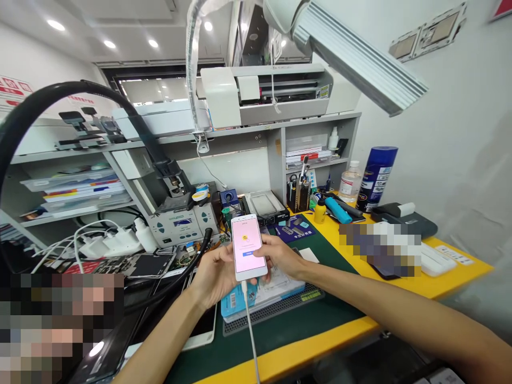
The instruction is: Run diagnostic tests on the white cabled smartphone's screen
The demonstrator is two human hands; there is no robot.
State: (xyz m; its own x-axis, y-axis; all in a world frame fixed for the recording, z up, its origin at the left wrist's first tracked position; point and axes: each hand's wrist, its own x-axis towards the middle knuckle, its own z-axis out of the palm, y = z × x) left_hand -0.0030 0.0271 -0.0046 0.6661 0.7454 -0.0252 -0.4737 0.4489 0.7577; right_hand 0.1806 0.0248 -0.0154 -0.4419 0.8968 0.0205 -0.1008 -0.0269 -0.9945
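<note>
A white smartphone [245, 234] is held upright with its lit pink screen facing me; a blue button shows low on the screen. My left hand [214, 274] is closed around its left side, with some fingers hidden behind it. My right hand [282, 257] grips the lower right edge, its thumb over the screen by the blue button. From the phone's bottom end a white charging cable [249, 322] hangs toward the table's front edge. Below the hands, a blue-and-white package [236, 305] lies on a dark perforated mat.
A green work mat [280, 326] covers part of the yellow table [452, 280]. Circuit boards and a tablet [206, 328] lie to the left, beside a soldering station [178, 226]. A blue spray can [376, 178] and bottle [350, 181] stand right. A lamp [360, 53] hangs overhead.
</note>
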